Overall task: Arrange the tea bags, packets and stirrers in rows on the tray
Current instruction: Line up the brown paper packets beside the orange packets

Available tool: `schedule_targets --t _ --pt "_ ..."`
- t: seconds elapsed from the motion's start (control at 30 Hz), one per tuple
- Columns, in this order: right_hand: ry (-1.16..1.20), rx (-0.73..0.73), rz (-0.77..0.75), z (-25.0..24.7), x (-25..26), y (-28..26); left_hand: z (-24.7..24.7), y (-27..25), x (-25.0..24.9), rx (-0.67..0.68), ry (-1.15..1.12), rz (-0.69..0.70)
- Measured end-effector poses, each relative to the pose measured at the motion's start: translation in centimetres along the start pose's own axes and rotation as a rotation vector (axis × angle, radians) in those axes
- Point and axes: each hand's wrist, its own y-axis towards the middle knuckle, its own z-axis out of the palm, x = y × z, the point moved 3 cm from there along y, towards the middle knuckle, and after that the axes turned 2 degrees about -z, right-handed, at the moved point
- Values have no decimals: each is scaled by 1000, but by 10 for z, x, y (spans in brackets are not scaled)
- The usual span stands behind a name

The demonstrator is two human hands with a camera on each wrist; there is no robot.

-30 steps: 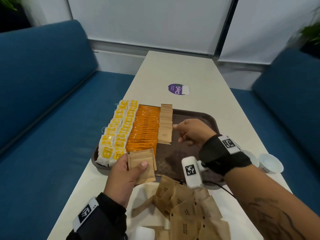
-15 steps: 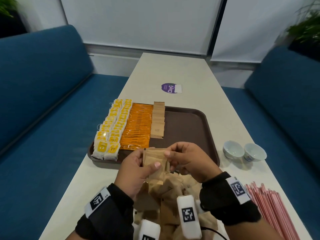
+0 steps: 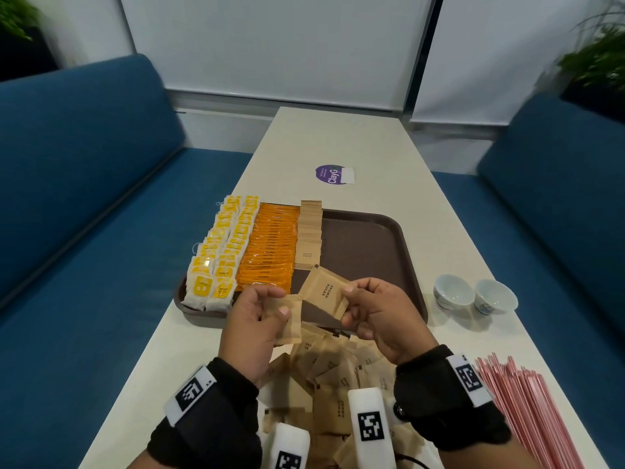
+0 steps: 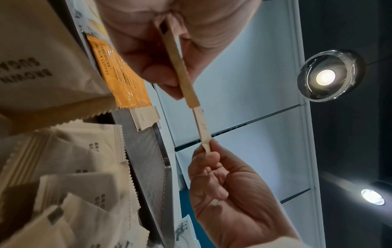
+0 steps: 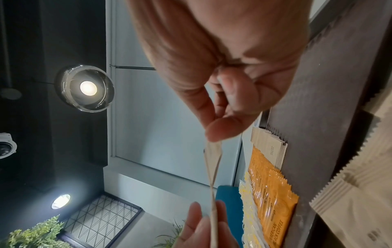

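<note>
On the brown tray (image 3: 368, 238) lie two rows of yellow tea bags (image 3: 220, 255), a row of orange coffee packets (image 3: 270, 248) and a shorter row of brown sugar packets (image 3: 309, 231). My left hand (image 3: 277, 302) holds a small stack of brown sugar packets (image 3: 291, 319) over the tray's near edge. My right hand (image 3: 350, 304) pinches a single brown sugar packet (image 3: 324, 292) beside that stack, tilted above the tray. The wrist views show both edge-on: the stack (image 4: 180, 67) and the single packet (image 5: 212, 167). Pink stirrers (image 3: 531, 407) lie on the table at the right.
A loose pile of brown sugar packets (image 3: 334, 377) lies on the table under my wrists. Two small white cups (image 3: 453, 292) stand right of the tray. A purple sticker (image 3: 333, 174) is on the table beyond it. Blue benches flank the table on both sides.
My right hand came back from the sugar row on the tray to my left hand, pinched one packet off the stack and drew it away to the right.
</note>
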Motion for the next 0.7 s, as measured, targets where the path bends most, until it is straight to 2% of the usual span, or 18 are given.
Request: schedule_targets --t 0.17,0.33,0.47,0.7 --pt "-167 -60 -62 -1 5 -1 -2 2 0 -25 106 -16" --pt "-183 114 -59 4 9 -3 5 -1 -2 56 112 -10" --pt "-329 112 -102 10 8 2 8 1 3 124 228 -2" --pt "-237 111 -19 18 14 17 5 5 -3 35 96 -22"
